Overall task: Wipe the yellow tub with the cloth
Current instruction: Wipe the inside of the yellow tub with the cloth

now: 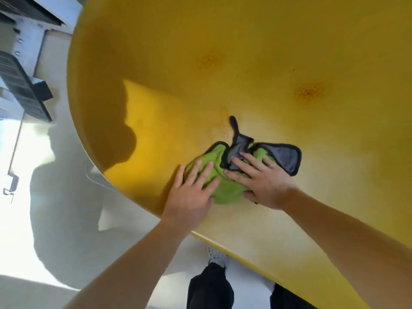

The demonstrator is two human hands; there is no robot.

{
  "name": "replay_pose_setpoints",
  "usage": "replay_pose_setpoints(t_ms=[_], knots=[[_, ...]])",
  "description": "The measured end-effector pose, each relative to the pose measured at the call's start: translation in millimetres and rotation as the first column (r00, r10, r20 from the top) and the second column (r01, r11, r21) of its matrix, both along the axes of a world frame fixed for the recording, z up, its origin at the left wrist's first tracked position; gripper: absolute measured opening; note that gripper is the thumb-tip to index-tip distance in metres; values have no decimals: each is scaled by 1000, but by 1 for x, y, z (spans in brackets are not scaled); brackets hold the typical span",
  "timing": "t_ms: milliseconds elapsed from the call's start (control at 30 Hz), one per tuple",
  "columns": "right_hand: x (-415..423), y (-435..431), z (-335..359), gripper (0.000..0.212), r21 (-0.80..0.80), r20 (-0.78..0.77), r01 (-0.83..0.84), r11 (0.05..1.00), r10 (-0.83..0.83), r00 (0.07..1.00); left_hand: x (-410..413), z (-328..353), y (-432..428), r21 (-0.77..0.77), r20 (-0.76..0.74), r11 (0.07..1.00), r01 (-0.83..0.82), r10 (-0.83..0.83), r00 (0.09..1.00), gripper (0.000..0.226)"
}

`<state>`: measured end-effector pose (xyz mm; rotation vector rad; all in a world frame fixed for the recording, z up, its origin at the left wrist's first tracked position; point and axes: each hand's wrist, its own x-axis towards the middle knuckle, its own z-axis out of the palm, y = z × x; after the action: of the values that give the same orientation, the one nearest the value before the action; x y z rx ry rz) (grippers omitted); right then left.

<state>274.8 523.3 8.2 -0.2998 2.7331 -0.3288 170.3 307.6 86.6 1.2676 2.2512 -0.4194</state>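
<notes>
At the bottom of the frame we see our own dark trouser legs [210,291] and a pale shoe [215,257] on the grey floor [66,219]. Just above them is the near rim of the yellow tub [156,52], which fills most of the centre and right of the frame.

Both bare forearms reach up from the lower edge towards the middle. The left hand [191,192] lies flat, with its fingers straight and slightly spread on the green part of the cloth [225,188] and its thumb out to the left on the tub's surface. The right hand [263,181] is flat too, just beside the left, its fingers fanned across the bunched grey-and-green folds. Its thumb sits at the cloth's lower edge, and we cannot tell whether it hooks underneath. Neither hand is closed round the cloth; both press it down with the palm.

The cloth lies crumpled in the centre of the frame, on the tub's inner surface. A grey flap with dark trim sticks out to the right, and a thin dark tail points upward.

We judge the wiping to be under way but far from finished. Beyond the cloth, one orange-brown speckled stain [308,93] shows at right of centre and another stain [208,60] higher up, and neither has been reached yet. Most of the tub's surface lies beyond them.

In the upper left corner, a dark slatted fixture [24,90] stands outside the tub.
</notes>
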Motion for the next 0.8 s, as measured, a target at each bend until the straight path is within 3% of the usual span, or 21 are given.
replay_pose_setpoints(t_ms=[100, 200, 300, 467, 567, 700, 800], knots=[[-98, 26, 22, 80, 49, -118, 211, 976, -204, 972, -55, 7, 14, 94, -248, 988, -125, 144, 958, 63], [-122, 15, 27, 76, 52, -140, 308, 950, -299, 944, -62, 3, 32, 98, -286, 993, -63, 88, 954, 60], [-61, -27, 9, 71, 24, -70, 196, 980, -194, 979, -24, -10, 20, 119, -203, 992, -33, 57, 978, 54], [35, -53, -5, 72, -30, 73, -21, 999, 24, 997, 52, -10, -27, 85, 80, 996, 13, -20, 997, 57], [-14, -17, 0, 77, 32, 37, -177, 984, 176, 984, 35, -11, -24, 98, -28, 995, 26, -24, 999, 54], [-100, 23, 19, 72, 146, -103, 200, 969, -186, 977, -27, -25, 9, 196, -239, 975, -100, 147, 960, 58], [-72, -7, 15, 70, 82, -19, 270, 959, -270, 963, -29, -25, 28, 207, -162, 970, -125, 161, 974, 54]])
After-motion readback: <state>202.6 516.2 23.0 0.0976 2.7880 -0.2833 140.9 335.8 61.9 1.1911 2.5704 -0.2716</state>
